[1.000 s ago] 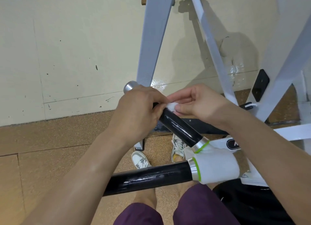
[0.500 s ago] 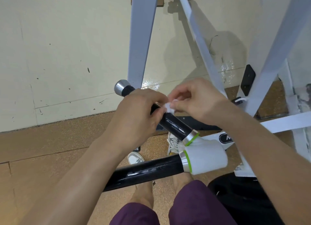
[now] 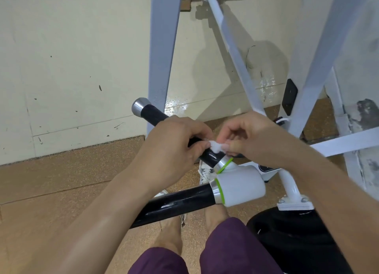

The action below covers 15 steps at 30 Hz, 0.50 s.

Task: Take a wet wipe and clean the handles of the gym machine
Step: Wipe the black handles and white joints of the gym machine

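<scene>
Wipe pinched btwn both hands, on handle.

Black handles, white wipe, green-ringed white hub, purple shorts.

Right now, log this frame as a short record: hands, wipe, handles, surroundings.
left hand: wrapped over the upper handle, fingers pinching the wipe
right hand: fingers pinching the wipe from the other side
wipe: small white wad, pressed on the upper handle near its green ring
lower handle: black, glossy, untouched
hub: white, joins both handles
frame: pale blue-grey legs, by the wall
floor: brown cork
</scene>
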### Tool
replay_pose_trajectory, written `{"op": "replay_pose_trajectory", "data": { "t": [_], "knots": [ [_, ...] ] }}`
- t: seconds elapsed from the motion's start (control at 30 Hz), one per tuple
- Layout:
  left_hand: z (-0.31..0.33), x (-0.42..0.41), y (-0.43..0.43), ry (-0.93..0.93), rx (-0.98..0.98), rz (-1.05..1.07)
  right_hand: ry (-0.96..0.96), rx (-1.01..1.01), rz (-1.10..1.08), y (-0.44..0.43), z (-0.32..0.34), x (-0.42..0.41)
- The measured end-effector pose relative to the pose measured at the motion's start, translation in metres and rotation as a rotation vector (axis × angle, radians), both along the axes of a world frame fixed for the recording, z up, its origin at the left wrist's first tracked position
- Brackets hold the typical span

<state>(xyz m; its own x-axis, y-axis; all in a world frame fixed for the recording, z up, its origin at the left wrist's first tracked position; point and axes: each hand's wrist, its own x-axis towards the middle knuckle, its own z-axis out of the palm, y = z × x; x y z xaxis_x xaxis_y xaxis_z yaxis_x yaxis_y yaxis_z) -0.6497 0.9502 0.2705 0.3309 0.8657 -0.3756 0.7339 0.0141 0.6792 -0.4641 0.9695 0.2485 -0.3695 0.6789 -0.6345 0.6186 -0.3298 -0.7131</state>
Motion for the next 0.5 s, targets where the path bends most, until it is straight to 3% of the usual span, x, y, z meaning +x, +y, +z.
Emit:
{"op": "replay_pose_trajectory", "data": {
  "t": [0.2,0.37,0.5],
  "knots": [
    [0.002,0.007,-0.009,-0.044,-0.004,0.118,0.03,0.021,-0.158,-0.003,-0.011,-0.012],
    [0.002,0.015,-0.013,-0.025,0.007,0.033,0.121,-0.071,-0.206,-0.013,0.015,0.007],
    [0.001,0.016,-0.015,-0.337,-0.235,0.436,0.253,-0.107,-0.345,-0.011,0.019,-0.003]
  ]
}}
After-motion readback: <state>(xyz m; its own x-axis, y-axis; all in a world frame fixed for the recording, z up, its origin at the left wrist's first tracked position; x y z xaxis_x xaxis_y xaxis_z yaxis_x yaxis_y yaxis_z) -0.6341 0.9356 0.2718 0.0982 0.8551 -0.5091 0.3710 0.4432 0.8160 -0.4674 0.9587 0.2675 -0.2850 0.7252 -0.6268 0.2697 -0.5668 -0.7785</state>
